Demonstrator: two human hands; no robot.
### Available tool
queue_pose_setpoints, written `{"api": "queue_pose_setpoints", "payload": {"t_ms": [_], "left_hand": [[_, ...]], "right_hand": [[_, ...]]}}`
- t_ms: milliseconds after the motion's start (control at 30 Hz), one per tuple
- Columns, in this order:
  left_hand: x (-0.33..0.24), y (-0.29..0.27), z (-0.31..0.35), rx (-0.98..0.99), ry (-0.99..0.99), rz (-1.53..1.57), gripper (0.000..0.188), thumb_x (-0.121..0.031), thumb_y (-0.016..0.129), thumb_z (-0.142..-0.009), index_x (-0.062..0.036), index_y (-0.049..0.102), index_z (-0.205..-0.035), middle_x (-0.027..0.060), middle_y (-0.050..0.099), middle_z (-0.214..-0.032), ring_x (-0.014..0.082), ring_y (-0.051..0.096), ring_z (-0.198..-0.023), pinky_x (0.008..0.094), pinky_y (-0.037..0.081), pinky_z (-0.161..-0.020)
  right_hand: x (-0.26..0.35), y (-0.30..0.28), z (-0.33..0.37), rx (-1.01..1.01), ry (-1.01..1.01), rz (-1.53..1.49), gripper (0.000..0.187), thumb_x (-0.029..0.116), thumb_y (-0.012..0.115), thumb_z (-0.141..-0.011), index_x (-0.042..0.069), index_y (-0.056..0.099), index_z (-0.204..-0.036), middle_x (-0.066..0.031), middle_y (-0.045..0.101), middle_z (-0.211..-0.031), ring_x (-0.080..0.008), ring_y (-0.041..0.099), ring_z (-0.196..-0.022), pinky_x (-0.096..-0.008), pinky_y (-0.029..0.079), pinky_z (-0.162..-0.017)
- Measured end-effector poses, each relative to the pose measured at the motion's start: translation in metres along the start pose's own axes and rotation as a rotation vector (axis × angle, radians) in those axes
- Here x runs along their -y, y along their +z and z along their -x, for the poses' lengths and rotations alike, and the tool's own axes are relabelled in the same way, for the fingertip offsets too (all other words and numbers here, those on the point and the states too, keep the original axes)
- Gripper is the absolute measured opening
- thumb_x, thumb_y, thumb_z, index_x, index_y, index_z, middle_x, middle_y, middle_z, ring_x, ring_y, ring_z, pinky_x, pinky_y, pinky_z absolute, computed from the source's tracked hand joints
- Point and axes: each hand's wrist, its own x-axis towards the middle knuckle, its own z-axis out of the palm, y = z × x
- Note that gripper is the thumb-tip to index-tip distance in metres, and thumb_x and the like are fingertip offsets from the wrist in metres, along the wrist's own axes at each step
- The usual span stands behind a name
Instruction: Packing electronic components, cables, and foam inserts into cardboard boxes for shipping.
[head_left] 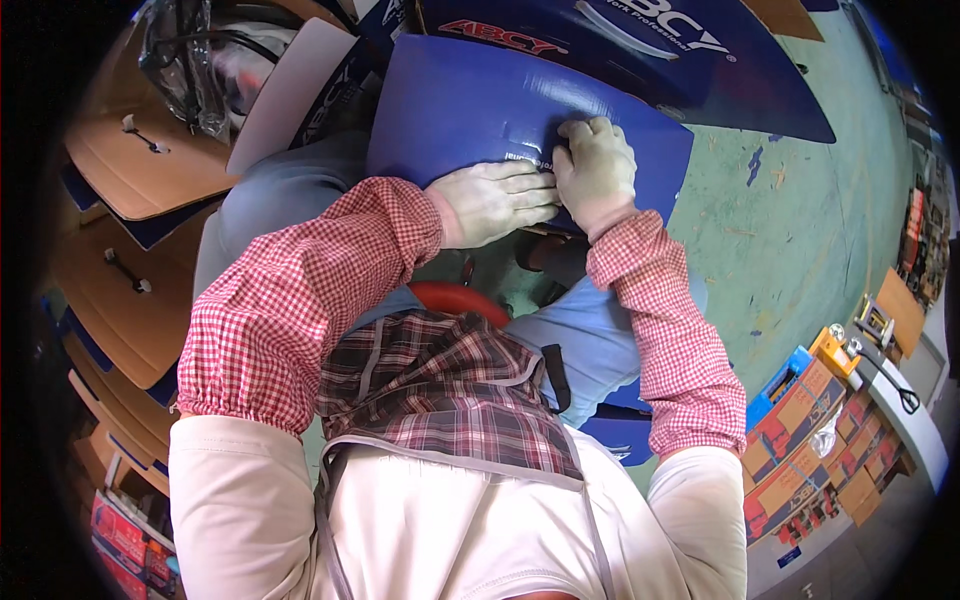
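Observation:
Both my hands wear pale gloves and rest on a blue cardboard box flap (pixel 450 105) in front of my lap. My left hand (pixel 495 203) lies flat across its near edge, fingers stretched out to the right. Just right of those fingertips, my right hand (pixel 600 172) is curled with its knuckles up and its fingers bent toward the thumb. What its fingers close on, if anything, is hidden beneath them. Behind the flap stands a larger dark blue carton panel (pixel 640 60) with printing. Red checked sleeve covers reach up both forearms.
At left, brown cardboard sheets (pixel 140 260) lie stacked, with black cable ties through them and a clear plastic bag (pixel 190 75) on top. A red round seat (pixel 455 298) shows between my legs. Printed cartons (pixel 795 455), a yellow tape dispenser (pixel 835 350) and scissors (pixel 905 398) are at right.

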Motion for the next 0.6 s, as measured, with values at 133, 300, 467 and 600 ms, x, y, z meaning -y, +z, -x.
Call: {"api": "queue_pose_setpoints", "payload": {"t_ms": [133, 300, 467, 600], "left_hand": [[0.002, 0.001, -0.002, -0.048, 0.029, 0.017, 0.038, -0.017, 0.049, -0.091, -0.0142, 0.058, -0.128, 0.0031, 0.054, -0.136, 0.0172, 0.047, -0.130, 0.0349, 0.033, -0.114], [0.003, 0.003, 0.002, -0.015, -0.022, 0.023, 0.036, -0.020, 0.059, -0.088, -0.0160, 0.060, -0.124, 0.0008, 0.057, -0.128, 0.0176, 0.050, -0.125, 0.0347, 0.036, -0.111], [0.002, -0.002, -0.002, 0.001, -0.016, 0.078, 0.034, -0.018, 0.054, -0.088, -0.0146, 0.063, -0.121, 0.0026, 0.059, -0.127, 0.0185, 0.052, -0.123, 0.0336, 0.038, -0.109], [0.003, 0.000, -0.002, -0.098, 0.018, 0.014, 0.035, -0.019, 0.063, -0.086, -0.0133, 0.061, -0.121, 0.0018, 0.055, -0.133, 0.0187, 0.048, -0.128, 0.0354, 0.035, -0.112]], "right_hand": [[0.002, -0.010, -0.029, 0.171, 0.122, -0.060, 0.034, 0.036, 0.064, -0.083, 0.006, 0.069, -0.099, -0.0146, 0.066, -0.094, -0.0329, 0.064, -0.092, -0.0442, 0.051, -0.082], [0.018, -0.015, -0.012, 0.257, -0.006, -0.041, 0.030, 0.036, 0.067, -0.080, 0.007, 0.069, -0.090, -0.0138, 0.068, -0.085, -0.0333, 0.064, -0.088, -0.0447, 0.050, -0.079], [0.002, -0.010, 0.009, 0.084, -0.178, -0.089, 0.030, 0.025, 0.065, -0.082, 0.008, 0.065, -0.106, -0.0116, 0.064, -0.098, -0.0316, 0.061, -0.096, -0.0448, 0.049, -0.082], [-0.007, -0.017, 0.013, 0.178, -0.166, 0.099, 0.021, 0.019, 0.060, -0.083, 0.007, 0.065, -0.099, -0.0139, 0.063, -0.095, -0.0328, 0.062, -0.093, -0.0457, 0.052, -0.080]]}}
